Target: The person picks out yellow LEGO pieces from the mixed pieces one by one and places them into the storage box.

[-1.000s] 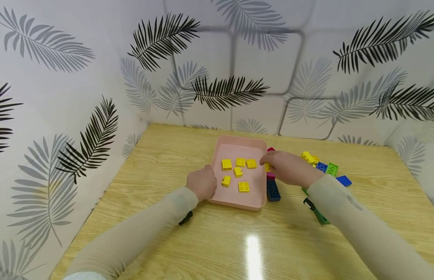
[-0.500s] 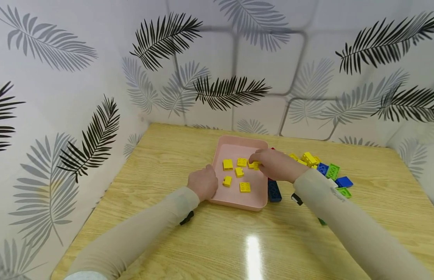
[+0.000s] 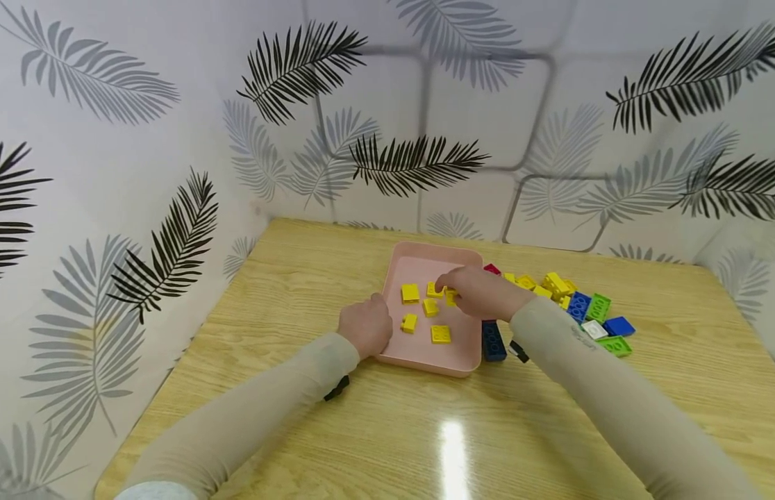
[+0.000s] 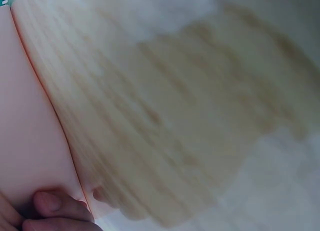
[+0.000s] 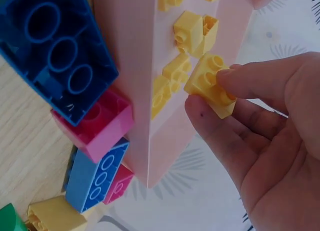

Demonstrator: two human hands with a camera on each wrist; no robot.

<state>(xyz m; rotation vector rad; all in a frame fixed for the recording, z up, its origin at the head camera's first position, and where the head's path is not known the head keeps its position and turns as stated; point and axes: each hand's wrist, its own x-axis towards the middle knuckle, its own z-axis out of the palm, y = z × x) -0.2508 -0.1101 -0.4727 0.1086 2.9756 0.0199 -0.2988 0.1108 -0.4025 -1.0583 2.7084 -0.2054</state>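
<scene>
My right hand pinches a yellow toy brick between thumb and fingers, above the right part of a pink tray. Other yellow bricks lie apart on the tray floor, among them a square brick at its left and a four-stud brick near its front. My left hand grips the tray's left wall. In the left wrist view, curled fingertips show by the pink wall; the rest of that hand is mostly out of sight.
Right of the tray lie a dark blue brick, a pink brick and a lighter blue brick. A loose pile farther right holds yellow bricks, green bricks and a blue piece. A patterned wall stands behind the wooden table.
My right hand has moved left, carrying the yellow brick from the tray's right rim to over its inside. My left hand stays on the tray wall. The camera view has shifted slightly.
</scene>
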